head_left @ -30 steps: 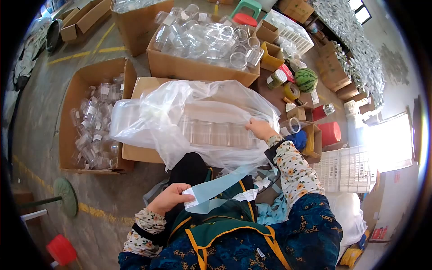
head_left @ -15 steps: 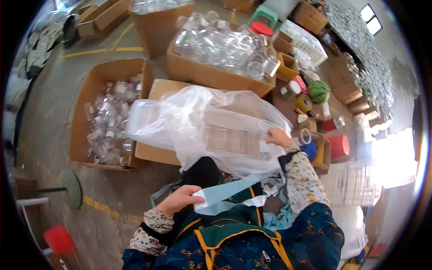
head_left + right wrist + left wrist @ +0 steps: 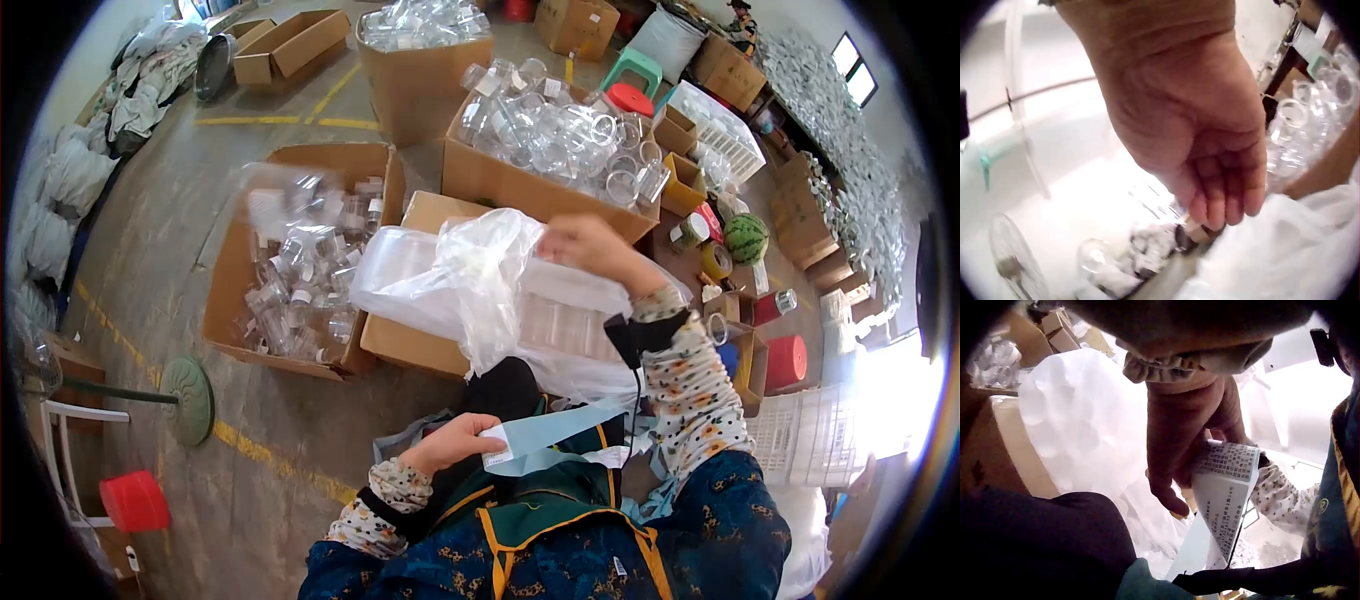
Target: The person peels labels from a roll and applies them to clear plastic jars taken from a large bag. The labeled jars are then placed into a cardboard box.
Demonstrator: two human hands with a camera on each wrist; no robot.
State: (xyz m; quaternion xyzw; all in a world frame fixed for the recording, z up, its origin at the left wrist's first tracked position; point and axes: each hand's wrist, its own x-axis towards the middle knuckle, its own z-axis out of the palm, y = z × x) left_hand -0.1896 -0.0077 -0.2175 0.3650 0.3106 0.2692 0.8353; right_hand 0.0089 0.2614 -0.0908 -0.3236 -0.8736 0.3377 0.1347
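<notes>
Pale-blue label strip (image 3: pixel 560 428): draped over the lap, its printed white end (image 3: pixel 1229 459) at the left hand; looks light, thin, easily creased, best taken by the edges
Left hand (image 3: pixel 455 443): fingers and thumb closed in a pinch on that strip
Right hand (image 3: pixel 590 250): raised by the plastic bag (image 3: pixel 485 262), fingers together and gently bent, nothing seen in them; contact with the bag, cannot tell
Bagged clear jars (image 3: pixel 565 325): rowed inside the bag, on a closed carton (image 3: pixel 410 345); probably light, smooth, a little slippery, easiest gripped round the body
Left carton (image 3: pixel 232 290): loose clear jars (image 3: pixel 300 310) within, a blurred clear shape (image 3: pixel 300 200) above
Far carton (image 3: pixel 500 180): heaped with unbagged jars (image 3: pixel 560 125)
</notes>
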